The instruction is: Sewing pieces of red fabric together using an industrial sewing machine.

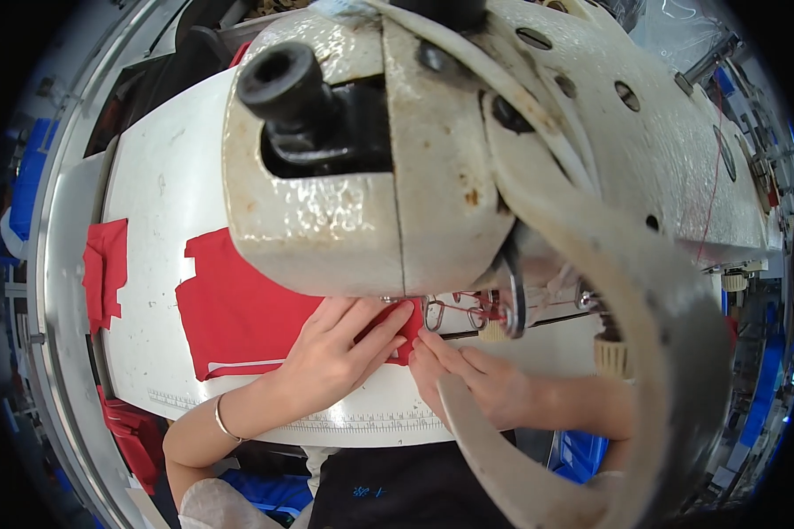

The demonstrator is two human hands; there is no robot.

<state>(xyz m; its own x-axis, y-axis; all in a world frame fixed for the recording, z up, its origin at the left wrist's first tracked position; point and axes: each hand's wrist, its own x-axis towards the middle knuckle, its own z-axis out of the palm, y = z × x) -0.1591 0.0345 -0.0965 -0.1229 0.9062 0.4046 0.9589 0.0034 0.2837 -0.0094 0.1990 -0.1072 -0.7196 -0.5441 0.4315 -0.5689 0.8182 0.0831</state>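
Note:
A red fabric piece [238, 309] lies flat on the white sewing table [163, 203], its right end running under the head of a cream sewing machine [397, 176]. My left hand [340, 348] rests palm down on the cloth, fingers spread toward the presser foot area [432, 310]. My right hand [476, 375] presses the cloth's right edge with its fingertips just below the foot. A thin bracelet [225, 421] circles my left wrist. The needle itself is hidden behind the machine head.
More red fabric pieces [104, 269] lie at the table's left edge, and others [132, 436] hang below it. A ruler strip [362, 421] runs along the table's front edge. Red thread [710, 167] crosses the machine arm. Blue bins [582, 454] sit under the table.

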